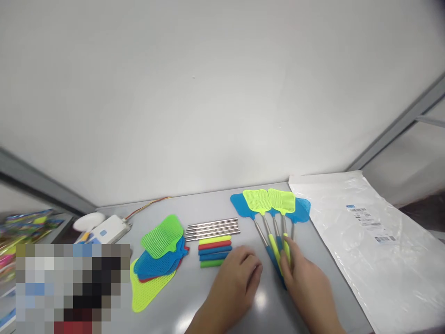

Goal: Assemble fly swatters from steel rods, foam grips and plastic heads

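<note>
On the right of the table several assembled fly swatters (257,201) lie in a fan, their blue and yellow-green heads pointing away from me. My right hand (308,278) grips the yellow-green handle of one fly swatter (283,202), thumb and fingers pinched round it. My left hand (239,273), fingers curled and nothing visible in them, hovers or rests beside the loose handles (214,247). These handles are yellow, red, blue and green, laid side by side. Behind them are several silver metal rods (212,228). Loose mesh swatter heads (162,239) in green, blue, red and yellow overlap at the left.
A white plastic mailing bag (368,241) with printed labels covers the table's right side. At the far left stand a white device (110,228) with coloured wires and a white oval item (89,221). A pale wall (222,102) rises behind the grey table. A pixelated patch hides the lower left.
</note>
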{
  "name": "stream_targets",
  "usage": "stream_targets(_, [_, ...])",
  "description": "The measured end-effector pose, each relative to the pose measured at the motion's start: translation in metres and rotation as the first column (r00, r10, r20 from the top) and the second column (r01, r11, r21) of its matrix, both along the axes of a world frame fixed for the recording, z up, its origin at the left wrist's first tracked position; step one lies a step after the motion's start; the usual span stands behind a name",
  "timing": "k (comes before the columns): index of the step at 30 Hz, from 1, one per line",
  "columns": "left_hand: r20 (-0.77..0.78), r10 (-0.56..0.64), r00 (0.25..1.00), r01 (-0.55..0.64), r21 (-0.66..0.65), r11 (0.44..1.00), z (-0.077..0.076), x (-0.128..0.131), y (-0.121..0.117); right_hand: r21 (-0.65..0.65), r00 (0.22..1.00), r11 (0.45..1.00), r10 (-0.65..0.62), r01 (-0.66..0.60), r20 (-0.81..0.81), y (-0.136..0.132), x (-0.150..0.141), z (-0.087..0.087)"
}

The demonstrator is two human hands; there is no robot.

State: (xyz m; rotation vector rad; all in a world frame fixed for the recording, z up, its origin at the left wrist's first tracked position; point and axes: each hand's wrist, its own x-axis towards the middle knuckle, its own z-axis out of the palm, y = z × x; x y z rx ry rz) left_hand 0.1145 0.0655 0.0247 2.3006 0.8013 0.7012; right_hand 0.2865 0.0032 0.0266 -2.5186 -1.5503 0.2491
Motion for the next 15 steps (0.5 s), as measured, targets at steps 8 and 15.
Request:
stream_targets(8, [-0.037, 0.343, 0.939, -0.338, 0.102, 0.936, 0.002, -0.089, 0.009, 0.167, 0.946, 0.931, 0.319, -0.325, 0.061, 0.011, -0.032, 0.001])
stream_targets(15, [0.023, 0.648, 0.761, -0.638, 0.205, 0.742, -0.009, -0.176, 0.002, 0.036, 0.701, 0.706, 0.695, -0.708, 0.163, 0.083, -0.064, 0.023])
